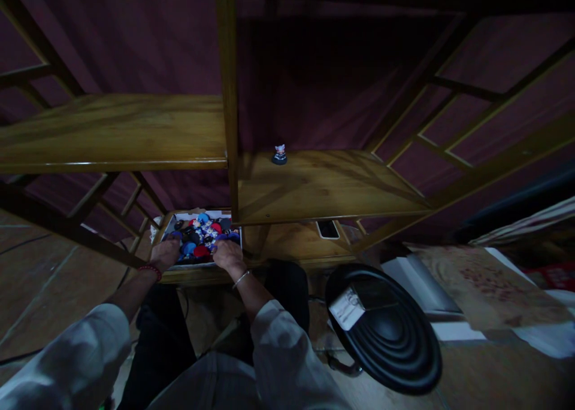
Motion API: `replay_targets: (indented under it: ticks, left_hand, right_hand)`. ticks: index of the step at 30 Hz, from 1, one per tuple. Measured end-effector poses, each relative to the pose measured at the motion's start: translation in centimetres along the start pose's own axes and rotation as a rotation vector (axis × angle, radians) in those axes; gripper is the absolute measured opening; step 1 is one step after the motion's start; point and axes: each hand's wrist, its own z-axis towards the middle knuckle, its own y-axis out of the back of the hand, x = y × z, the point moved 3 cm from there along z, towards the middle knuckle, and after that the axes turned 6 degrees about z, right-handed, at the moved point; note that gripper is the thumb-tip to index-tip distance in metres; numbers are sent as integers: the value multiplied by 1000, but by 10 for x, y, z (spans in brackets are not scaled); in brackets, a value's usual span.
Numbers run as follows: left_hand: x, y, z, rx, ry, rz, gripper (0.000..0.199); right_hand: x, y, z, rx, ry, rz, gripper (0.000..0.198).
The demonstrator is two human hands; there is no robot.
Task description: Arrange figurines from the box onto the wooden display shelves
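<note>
A shallow white box point(171, 265) on the lower left shelf is filled with small figurines point(197, 235) on round red, blue and black bases. My left hand point(165, 252), with a red bead bracelet at its wrist, is closed at the box's left front corner. A dark purple-blue piece shows at its fingertips. Over the right front part of the box, my right hand point(228, 255) is also closed, a purple piece by its fingers. The dimness hides what either hand grips. One small figurine point(279, 155) with a pale head and dark base stands upright on the higher right shelf.
A wooden post point(227, 69) divides the shelving, and an upper left shelf point(135, 128) overhangs the box. A phone point(327, 229) lies on the lower right shelf. A black round stool point(390, 332) bearing a small box point(347, 308) stands to my right, near flattened cardboard point(489, 284).
</note>
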Motion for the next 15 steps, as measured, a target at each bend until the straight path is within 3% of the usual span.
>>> replay_targets:
  ticks: [5, 11, 15]
  left_hand:
    - [-2, 0, -1, -16, 12, 59, 35]
    - [0, -2, 4, -145, 87, -153, 37]
    - [-5, -6, 5, -130, 85, -386, 39]
  right_hand:
    - [0, -1, 0, -21, 4, 2, 26]
    - [1, 1, -2, -7, -13, 1, 26]
    - [0, 1, -1, -15, -6, -13, 26]
